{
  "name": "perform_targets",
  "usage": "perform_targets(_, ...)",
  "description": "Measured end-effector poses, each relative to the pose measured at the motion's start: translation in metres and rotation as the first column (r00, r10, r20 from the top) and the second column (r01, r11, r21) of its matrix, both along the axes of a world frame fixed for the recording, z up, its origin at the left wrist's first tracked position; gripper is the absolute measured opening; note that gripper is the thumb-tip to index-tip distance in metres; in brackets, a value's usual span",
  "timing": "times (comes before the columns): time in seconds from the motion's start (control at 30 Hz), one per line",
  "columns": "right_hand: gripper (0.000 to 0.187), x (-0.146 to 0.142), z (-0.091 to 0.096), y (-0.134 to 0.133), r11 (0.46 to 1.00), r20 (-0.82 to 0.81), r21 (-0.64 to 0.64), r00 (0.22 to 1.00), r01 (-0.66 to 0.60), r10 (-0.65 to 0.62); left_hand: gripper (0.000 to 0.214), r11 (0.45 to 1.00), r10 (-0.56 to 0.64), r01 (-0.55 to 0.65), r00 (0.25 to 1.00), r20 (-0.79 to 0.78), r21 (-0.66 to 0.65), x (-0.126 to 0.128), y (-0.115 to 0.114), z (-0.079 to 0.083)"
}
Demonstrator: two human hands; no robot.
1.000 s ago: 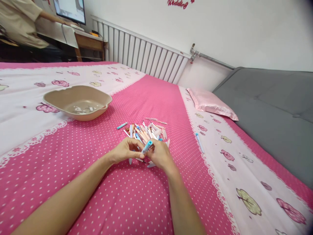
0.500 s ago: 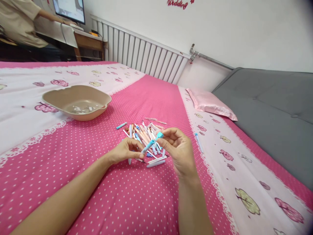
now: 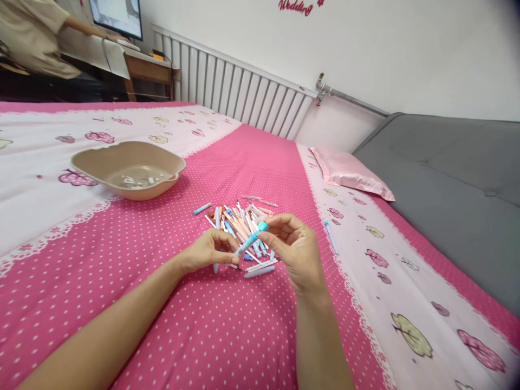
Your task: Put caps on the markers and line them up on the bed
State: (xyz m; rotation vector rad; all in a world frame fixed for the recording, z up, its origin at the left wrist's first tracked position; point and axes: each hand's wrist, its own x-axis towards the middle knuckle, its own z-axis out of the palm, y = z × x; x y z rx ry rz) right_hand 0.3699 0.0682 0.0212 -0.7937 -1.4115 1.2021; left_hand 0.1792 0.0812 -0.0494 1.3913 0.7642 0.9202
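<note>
My left hand (image 3: pixel 211 248) pinches a light blue pen barrel (image 3: pixel 246 245) between thumb and fingertips. My right hand (image 3: pixel 290 241) grips a turquoise end piece (image 3: pixel 264 226), which meets the barrel's upper end. Whether it sits inside or only against the opening is too small to tell. Beneath both hands lies a loose pile of pen parts (image 3: pixel 239 219), with white, peach and blue sticks and tubes. A grey-white barrel (image 3: pixel 259 272) rests at the pile's near edge. One short blue tube (image 3: pixel 202 208) lies apart on the left, and a blue pen (image 3: pixel 331 237) on the right.
A beige plastic basin (image 3: pixel 130 189) with small white pieces stands on the pink bedspread (image 3: pixel 182 336) at left. Behind are a pink pillow (image 3: pixel 349 173), a grey headboard (image 3: pixel 447 179) and a white railing (image 3: pixel 239 81). Another person (image 3: pixel 36 38) sits at a desk, far left.
My right hand has brought the turquoise end piece down and left against the barrel's end; a small gap showed between them before. My left hand has barely moved.
</note>
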Motion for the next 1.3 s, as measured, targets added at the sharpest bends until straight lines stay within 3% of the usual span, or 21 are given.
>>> perform_targets(1.3, 0.018, 0.0075, 0.0006, 0.0028, 0.988, 0.171, 0.121, 0.978, 0.099, -0.119, 0.028, 1.0, 0.016, -0.016, 0.999, -0.052, 0.003, -0.0001, -0.0013, 0.0012)
